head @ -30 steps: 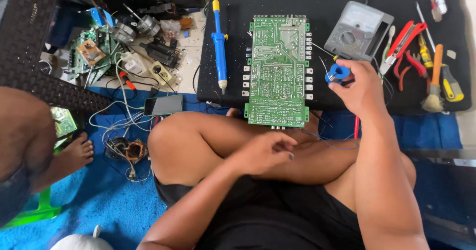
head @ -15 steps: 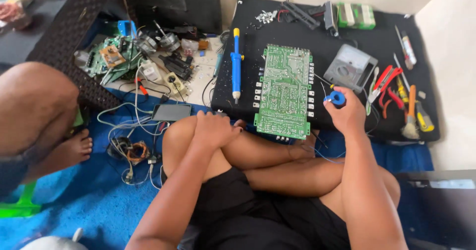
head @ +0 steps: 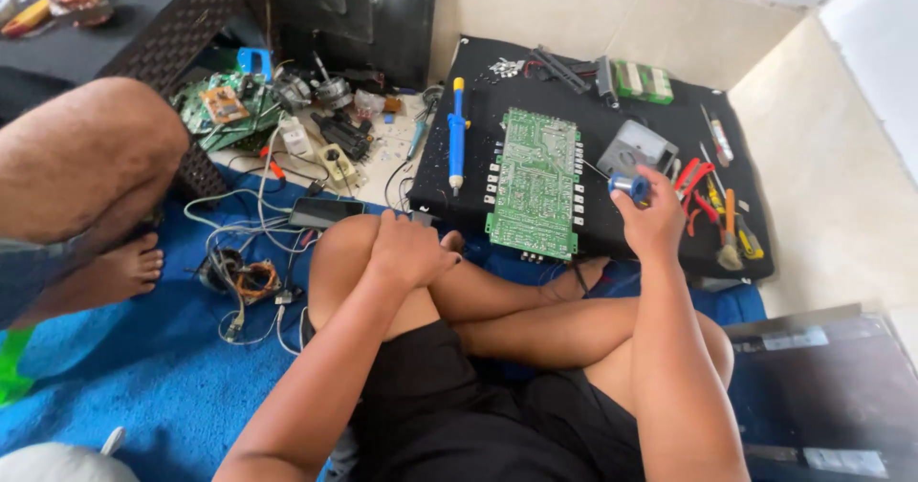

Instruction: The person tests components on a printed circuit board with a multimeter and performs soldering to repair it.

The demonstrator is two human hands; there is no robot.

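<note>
I sit cross-legged on a blue mat. My right hand [head: 653, 219] is raised over the black work mat [head: 660, 109] and grips a small blue spool of solder wire [head: 629, 186]. My left hand [head: 409, 248] rests flat on my left knee, holding nothing. A large green circuit board [head: 534, 184] lies on the black mat just ahead of my knees, between the two hands. A blue-and-yellow soldering iron [head: 457, 138] lies left of the board.
A grey multimeter [head: 636, 145], red pliers [head: 692, 190], screwdrivers [head: 729, 219] and a brush sit right of the board. Loose electronic parts, boards and cables [head: 287, 138] clutter the left. Another person's bare leg and foot [head: 105, 205] are at the left. A tiled wall rises behind.
My left hand has moved from my lap onto my left knee. My right hand has lifted the spool slightly. The view has tilted up and pulled back.
</note>
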